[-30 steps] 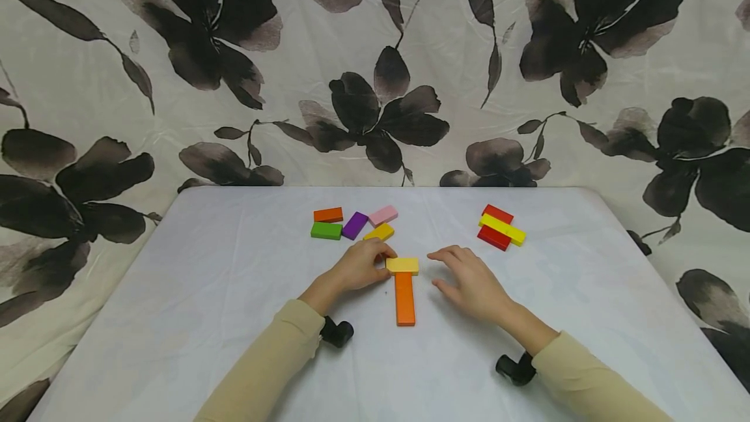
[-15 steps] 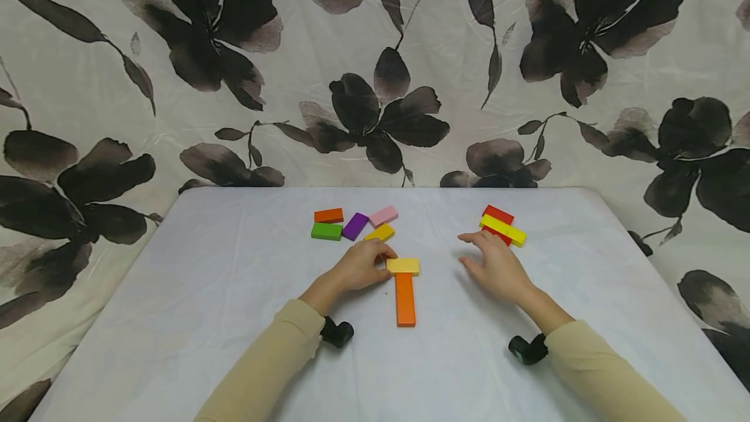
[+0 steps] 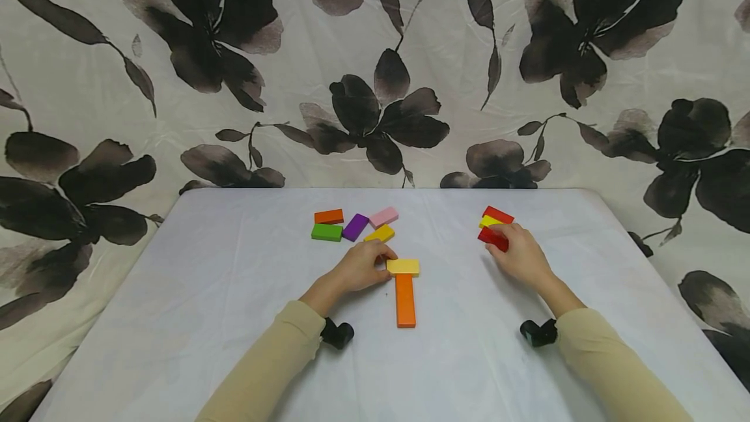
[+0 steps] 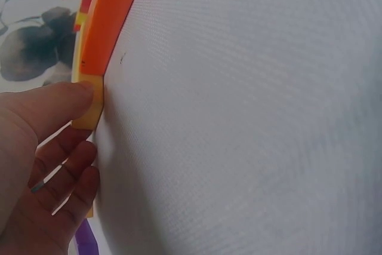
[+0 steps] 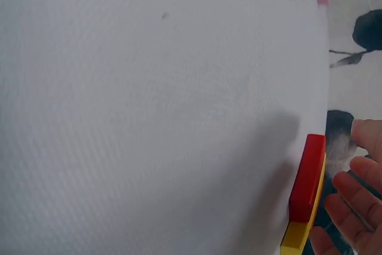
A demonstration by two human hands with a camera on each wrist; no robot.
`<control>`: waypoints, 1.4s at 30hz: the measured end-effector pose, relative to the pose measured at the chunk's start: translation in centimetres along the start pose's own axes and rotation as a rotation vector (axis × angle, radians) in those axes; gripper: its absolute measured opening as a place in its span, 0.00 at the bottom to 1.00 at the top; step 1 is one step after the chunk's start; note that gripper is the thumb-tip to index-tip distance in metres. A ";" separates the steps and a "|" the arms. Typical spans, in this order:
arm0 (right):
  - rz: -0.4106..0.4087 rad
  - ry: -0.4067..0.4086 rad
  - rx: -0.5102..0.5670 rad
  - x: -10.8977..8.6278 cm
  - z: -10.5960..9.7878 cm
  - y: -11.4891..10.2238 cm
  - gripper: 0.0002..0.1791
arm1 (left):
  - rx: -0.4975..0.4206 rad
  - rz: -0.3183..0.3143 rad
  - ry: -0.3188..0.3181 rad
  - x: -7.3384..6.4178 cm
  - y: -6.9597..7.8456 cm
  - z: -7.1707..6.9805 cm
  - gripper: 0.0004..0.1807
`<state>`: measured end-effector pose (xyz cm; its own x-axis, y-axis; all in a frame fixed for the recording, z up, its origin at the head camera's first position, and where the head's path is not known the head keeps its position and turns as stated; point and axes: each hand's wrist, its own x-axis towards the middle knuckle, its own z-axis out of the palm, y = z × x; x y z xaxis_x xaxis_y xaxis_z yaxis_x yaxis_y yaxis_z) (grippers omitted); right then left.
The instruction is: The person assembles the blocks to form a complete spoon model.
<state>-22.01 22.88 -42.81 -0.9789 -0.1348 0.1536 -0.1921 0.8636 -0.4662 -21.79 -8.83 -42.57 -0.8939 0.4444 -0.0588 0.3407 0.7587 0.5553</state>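
Note:
My left hand (image 3: pixel 363 267) pinches the left end of a light yellow block (image 3: pixel 404 267) between thumb and fingers. That block lies crosswise against the far end of a long orange block (image 3: pixel 405 300), forming a T. In the left wrist view, the left thumb presses the light yellow block (image 4: pixel 91 107). My right hand (image 3: pixel 523 256) is at the right-hand pile, its thumb and fingers about the nearer red block (image 3: pixel 491 237). In the right wrist view, the spread fingers stand slightly apart from the red block (image 5: pixel 308 177). The hand partly hides the yellow block (image 3: pixel 487 221).
Another red block (image 3: pixel 499 214) lies at the back of the right pile. Left of centre sit a dark orange block (image 3: pixel 329 216), a green block (image 3: pixel 326 232), a purple block (image 3: pixel 355 227), a pink block (image 3: pixel 383 217) and a yellow block (image 3: pixel 379 233) on the white table (image 3: pixel 234 318).
My right hand has moved rightward and away from me, from beside the light yellow block to the red and yellow pile. The left hand stays on the light yellow block.

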 end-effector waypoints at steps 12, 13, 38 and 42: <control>0.088 -0.029 -0.054 0.4 -0.2 1.3 0.25 | 0.001 0.013 -0.001 0.1 -0.2 0.0 0.15; 0.096 -0.032 -0.056 0.5 -0.2 1.4 0.24 | 0.001 0.017 0.000 0.0 -0.2 0.0 0.15; 0.194 -0.046 -0.137 1.5 0.9 0.9 0.25 | -0.003 0.003 -0.006 0.1 -0.3 0.0 0.15; 0.196 -0.044 -0.139 1.4 1.1 0.8 0.25 | -0.010 0.006 -0.007 0.1 -0.3 0.0 0.16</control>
<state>-23.64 22.89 -43.90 -0.9992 0.0239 0.0325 0.0107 0.9334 -0.3588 -21.93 -9.02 -42.69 -0.8896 0.4525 -0.0611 0.3433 0.7510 0.5640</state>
